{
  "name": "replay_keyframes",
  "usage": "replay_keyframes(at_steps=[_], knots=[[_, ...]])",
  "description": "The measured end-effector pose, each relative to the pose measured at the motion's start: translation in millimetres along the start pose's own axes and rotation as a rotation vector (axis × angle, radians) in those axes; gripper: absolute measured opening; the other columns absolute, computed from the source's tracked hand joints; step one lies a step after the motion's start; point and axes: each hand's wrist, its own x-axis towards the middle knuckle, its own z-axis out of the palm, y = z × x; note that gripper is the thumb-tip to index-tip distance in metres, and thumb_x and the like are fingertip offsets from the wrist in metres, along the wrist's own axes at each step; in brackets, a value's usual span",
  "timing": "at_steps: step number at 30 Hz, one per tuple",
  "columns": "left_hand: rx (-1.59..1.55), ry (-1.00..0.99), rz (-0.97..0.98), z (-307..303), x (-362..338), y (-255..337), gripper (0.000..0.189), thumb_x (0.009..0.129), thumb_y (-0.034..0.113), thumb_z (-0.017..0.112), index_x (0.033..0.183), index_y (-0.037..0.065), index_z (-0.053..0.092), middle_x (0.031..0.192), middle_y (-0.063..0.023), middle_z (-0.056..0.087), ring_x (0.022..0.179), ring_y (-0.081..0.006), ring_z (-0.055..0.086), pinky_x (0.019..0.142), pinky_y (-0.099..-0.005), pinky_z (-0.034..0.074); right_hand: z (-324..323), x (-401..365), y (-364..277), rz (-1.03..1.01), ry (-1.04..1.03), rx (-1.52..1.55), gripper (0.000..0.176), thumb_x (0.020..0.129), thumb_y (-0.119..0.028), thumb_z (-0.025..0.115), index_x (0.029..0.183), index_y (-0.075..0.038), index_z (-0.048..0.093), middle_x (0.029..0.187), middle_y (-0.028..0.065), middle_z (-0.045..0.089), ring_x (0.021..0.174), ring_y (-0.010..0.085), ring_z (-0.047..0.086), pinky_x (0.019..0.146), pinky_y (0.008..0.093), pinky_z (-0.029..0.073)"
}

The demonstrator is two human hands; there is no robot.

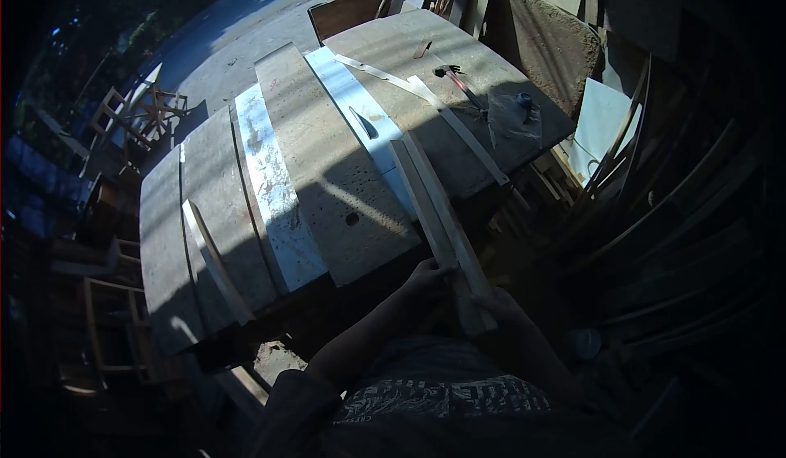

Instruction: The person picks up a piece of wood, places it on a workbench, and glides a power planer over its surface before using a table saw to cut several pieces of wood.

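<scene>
Your left hand (430,275) is clamped on the near end of the wooden strip (432,204). Your right hand (501,304) sits against the same end, deep in shadow, so can't tell if it's closed. The strip's far end rests on the bench (327,180), near end overhangs toward you. Likely light, stiff, a bit whippy lengthwise; edges maybe splintery. Best hold: both long edges, hands spread apart. A hammer (452,74) lies well apart.
</scene>
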Motion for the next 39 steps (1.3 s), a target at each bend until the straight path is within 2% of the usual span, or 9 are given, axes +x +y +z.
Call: replay_keyframes(at_steps=[8, 13, 18, 22, 24, 30, 34, 38, 39], knots=[[-0.178, -0.048, -0.054, -6.6, 0.5, -10.9, 0.040, 0.093, 0.020, 0.066, 0.126, 0.001, 0.054, 0.113, -0.0111, 0.064, 0.102, -0.0255, 0.066, 0.087, -0.0406, 0.055, 15.3, -6.7, -9.9, -0.038, 0.104, -0.135, 0.060, 0.089, -0.037, 0.069, 0.130, 0.003, 0.054, 0.113, 0.0137, 0.066, 0.100, 0.0202, 0.064, 0.085, 0.0342, 0.052], [-0.287, 0.054, -0.019, 10.9, -7.1, -1.5, 0.047, 0.096, 0.033, 0.062, 0.130, 0.004, 0.050, 0.117, -0.0107, 0.061, 0.108, -0.0246, 0.062, 0.091, -0.0422, 0.053, 26.5, -22.3, -31.0, -0.063, 0.183, -0.271, 0.070, 0.084, -0.037, 0.073, 0.140, -0.004, 0.047, 0.123, 0.0206, 0.062, 0.113, 0.0290, 0.062, 0.095, 0.0391, 0.049], [-0.246, -0.008, -0.018, 7.7, -4.8, -4.4, 0.061, 0.094, 0.045, 0.062, 0.137, 0.005, 0.045, 0.129, -0.0127, 0.055, 0.115, -0.0278, 0.059, 0.098, -0.0477, 0.049, 38.0, -27.5, -34.1, -0.110, 0.352, -0.706, 0.077, 0.081, -0.040, 0.071, 0.144, -0.006, 0.042, 0.124, 0.0250, 0.060, 0.115, 0.0385, 0.060, 0.097, 0.0437, 0.047], [-0.063, 0.041, -0.028, -5.0, 17.1, -19.2, 0.058, 0.096, 0.041, 0.060, 0.137, 0.003, 0.044, 0.126, -0.0129, 0.057, 0.113, -0.0285, 0.060, 0.097, -0.0470, 0.051, 15.4, -17.4, -20.1, -0.114, 0.198, -0.617, 0.071, 0.083, -0.036, 0.069, 0.141, -0.005, 0.043, 0.125, 0.0258, 0.059, 0.116, 0.0394, 0.058, 0.097, 0.0437, 0.048], [-0.089, 0.005, -0.024, -9.6, 18.4, -22.1, 0.056, 0.097, 0.039, 0.060, 0.136, 0.002, 0.046, 0.125, -0.0128, 0.058, 0.113, -0.0279, 0.060, 0.096, -0.0463, 0.051, 3.6, -10.0, 9.6, -0.319, 0.197, -0.439, 0.066, 0.087, -0.033, 0.069, 0.140, -0.001, 0.044, 0.125, 0.0189, 0.060, 0.115, 0.0278, 0.060, 0.098, 0.0380, 0.047], [0.073, 0.047, -0.025, -10.1, 17.7, -18.7, 0.048, 0.097, 0.033, 0.060, 0.132, 0.001, 0.051, 0.121, -0.0121, 0.061, 0.112, -0.0245, 0.060, 0.093, -0.0426, 0.053, -7.6, 5.6, 27.2, -0.195, 0.080, -0.069, 0.058, 0.090, -0.027, 0.069, 0.136, 0.001, 0.048, 0.122, 0.0159, 0.062, 0.111, 0.0214, 0.061, 0.096, 0.0358, 0.048], [0.201, 0.054, 0.051, -9.9, 18.6, -12.9, 0.051, 0.097, 0.032, 0.062, 0.134, 0.000, 0.049, 0.121, -0.0119, 0.061, 0.108, -0.0230, 0.062, 0.092, -0.0413, 0.054, -12.2, 11.1, 32.4, -0.156, 0.025, -0.030, 0.057, 0.091, -0.030, 0.066, 0.135, 0.001, 0.048, 0.121, 0.0170, 0.062, 0.111, 0.0248, 0.062, 0.095, 0.0364, 0.048], [0.097, 0.035, -0.017, -11.8, 15.0, -17.0, 0.050, 0.096, 0.034, 0.062, 0.129, -0.002, 0.054, 0.122, -0.0113, 0.062, 0.105, -0.0223, 0.063, 0.088, -0.0400, 0.055, -1.0, 5.4, 15.7, -0.226, 0.266, -0.493, 0.053, 0.091, -0.035, 0.064, 0.129, 0.000, 0.053, 0.117, 0.0208, 0.063, 0.107, 0.0331, 0.062, 0.092, 0.0414, 0.049], [0.401, 0.054, -0.008, -14.8, 9.9, -13.3, 0.048, 0.094, 0.035, 0.062, 0.124, -0.002, 0.056, 0.116, -0.0133, 0.063, 0.098, -0.0267, 0.066, 0.083, -0.0419, 0.055, 1.0, 3.2, 8.7, -0.284, 0.314, -0.662, 0.053, 0.092, -0.036, 0.062, 0.128, 0.001, 0.053, 0.116, 0.0247, 0.063, 0.108, 0.0395, 0.060, 0.092, 0.0448, 0.048]])
